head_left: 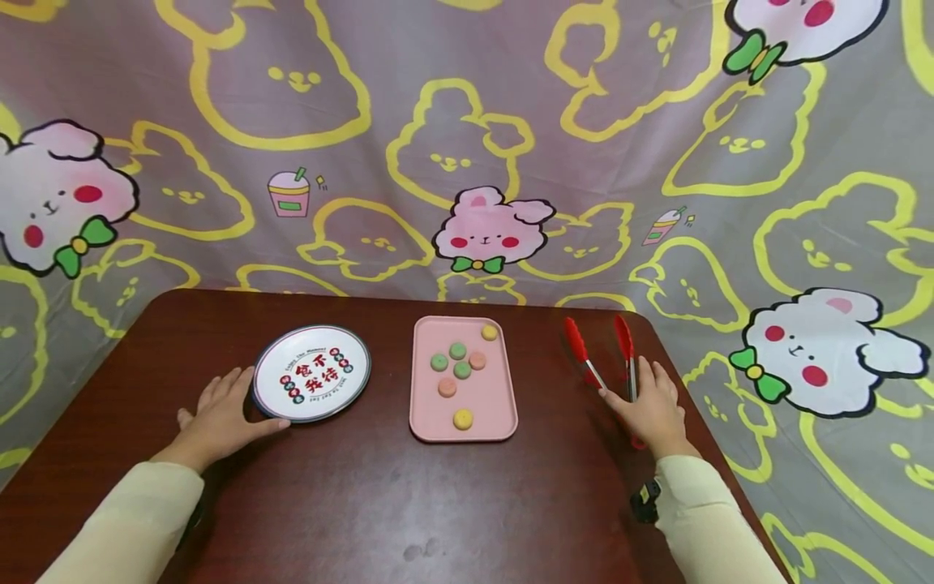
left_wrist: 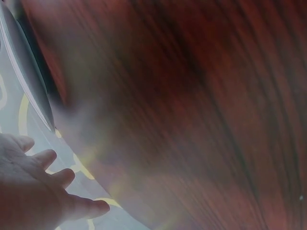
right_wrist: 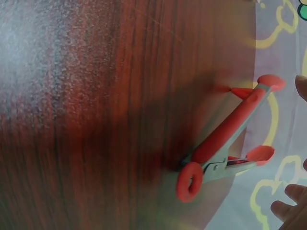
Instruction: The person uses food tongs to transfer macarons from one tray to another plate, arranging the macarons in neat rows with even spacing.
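A round white plate (head_left: 312, 375) with a dark rim and red and black lettering lies at the table's left. Beside its left edge, my left hand (head_left: 222, 415) spreads its fingers, thumb near the lower rim; whether it touches is unclear. In the left wrist view, the hand (left_wrist: 36, 194) shows straight, parted fingers below the plate edge (left_wrist: 29, 72). Red-tipped metal tongs (head_left: 576, 341) lie spread at the right. My right hand (head_left: 655, 415) is over their handle end. In the right wrist view, fingers (right_wrist: 295, 194) appear apart from the tongs (right_wrist: 225, 127).
A pink rectangular tray (head_left: 434, 418) sits mid-table, between plate and tongs. Several small round green, pink and yellow pieces (head_left: 463, 419) are spread on it. Behind the dark wooden table (head_left: 350, 495) hangs a patterned curtain (head_left: 467, 105), which also runs along the right side.
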A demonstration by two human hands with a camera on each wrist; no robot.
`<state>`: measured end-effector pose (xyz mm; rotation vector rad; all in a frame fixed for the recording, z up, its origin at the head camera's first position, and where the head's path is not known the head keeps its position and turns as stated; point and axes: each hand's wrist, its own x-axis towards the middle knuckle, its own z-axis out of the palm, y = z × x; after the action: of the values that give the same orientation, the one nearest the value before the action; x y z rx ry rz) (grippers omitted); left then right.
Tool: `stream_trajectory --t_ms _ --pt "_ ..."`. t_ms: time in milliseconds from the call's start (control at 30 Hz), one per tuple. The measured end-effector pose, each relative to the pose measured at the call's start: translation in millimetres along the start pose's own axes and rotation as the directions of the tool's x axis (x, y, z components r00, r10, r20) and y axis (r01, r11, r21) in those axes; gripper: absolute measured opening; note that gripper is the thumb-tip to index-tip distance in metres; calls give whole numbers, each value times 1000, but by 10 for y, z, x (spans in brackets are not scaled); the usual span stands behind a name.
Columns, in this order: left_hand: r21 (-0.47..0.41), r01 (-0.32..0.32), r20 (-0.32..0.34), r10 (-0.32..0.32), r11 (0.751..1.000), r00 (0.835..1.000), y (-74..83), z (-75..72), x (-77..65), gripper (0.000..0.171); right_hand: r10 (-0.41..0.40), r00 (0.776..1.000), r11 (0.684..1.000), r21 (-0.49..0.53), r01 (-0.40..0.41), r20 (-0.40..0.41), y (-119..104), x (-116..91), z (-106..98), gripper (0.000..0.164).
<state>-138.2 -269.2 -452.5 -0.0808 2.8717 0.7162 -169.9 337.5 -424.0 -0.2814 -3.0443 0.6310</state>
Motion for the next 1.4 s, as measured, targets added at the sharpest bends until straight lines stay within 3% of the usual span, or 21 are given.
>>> stream_trajectory --t_ms 400,1400 --pt "32 -26 -7 26 999 1000 -14 18 49 122 72 995 994 72 -76 67 84 20 72 108" --pt "44 -22 51 19 999 999 -40 16 129 122 104 993 988 112 -109 49 185 106 171 108"
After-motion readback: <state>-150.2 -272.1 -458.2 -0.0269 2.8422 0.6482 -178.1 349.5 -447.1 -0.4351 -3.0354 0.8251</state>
